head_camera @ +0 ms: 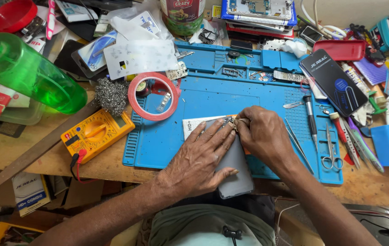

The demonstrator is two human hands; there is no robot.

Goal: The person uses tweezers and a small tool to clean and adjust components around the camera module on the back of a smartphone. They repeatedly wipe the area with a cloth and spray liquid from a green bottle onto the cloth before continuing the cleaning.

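Centrally, our left hand [201, 159] lies flat, fingers spread, on a smooth grey slab-shaped phone [233, 166] at the near edge of the blue ribbed rubber mat [158, 141]. Our right hand [263, 134] pinches a tiny metal part at its far end. Left: boxy yellow multimeter [96, 134]; right: steel scissors [330, 155].

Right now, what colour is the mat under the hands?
Blue; the mat shows best in the head view, with a yellow multimeter beside it.
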